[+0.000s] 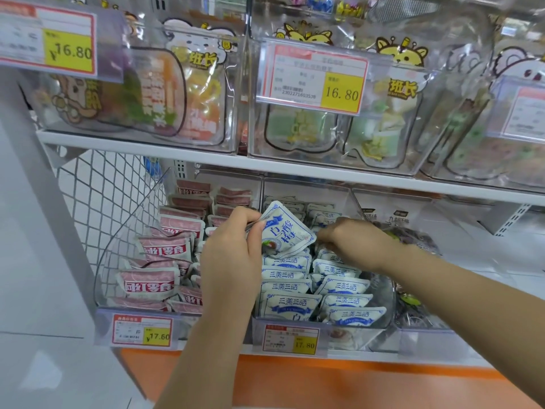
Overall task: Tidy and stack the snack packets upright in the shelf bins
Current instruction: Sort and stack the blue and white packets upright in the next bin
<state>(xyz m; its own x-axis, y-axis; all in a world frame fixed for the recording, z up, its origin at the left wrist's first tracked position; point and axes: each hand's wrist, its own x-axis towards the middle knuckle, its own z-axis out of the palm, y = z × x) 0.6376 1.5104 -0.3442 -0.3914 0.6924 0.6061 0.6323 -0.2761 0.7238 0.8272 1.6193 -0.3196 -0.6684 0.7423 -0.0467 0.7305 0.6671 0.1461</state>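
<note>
Blue-and-white packet (287, 228) raised, tilted, over middle bin (362, 338), pinched at its 9 o'clock corner by left hand (233, 249). At packet's 3 o'clock, right hand (354, 240) dipped among binned packets (290, 304); grip impossible to tell. Pink packets (153, 283) at 9 o'clock.

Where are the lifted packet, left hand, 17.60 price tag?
lifted packet (284, 230): head view, printed front.
left hand (233, 249): head view, back of hand.
17.60 price tag (157, 337): head view, yellow panel.

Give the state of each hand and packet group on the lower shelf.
left hand, pinches the lifted packet
lifted packet, tilted, above the white packets
right hand, fingers among white packets, grip unclear
white packets, in rows, mostly upright
pink packets, jumbled, several leaning
</note>
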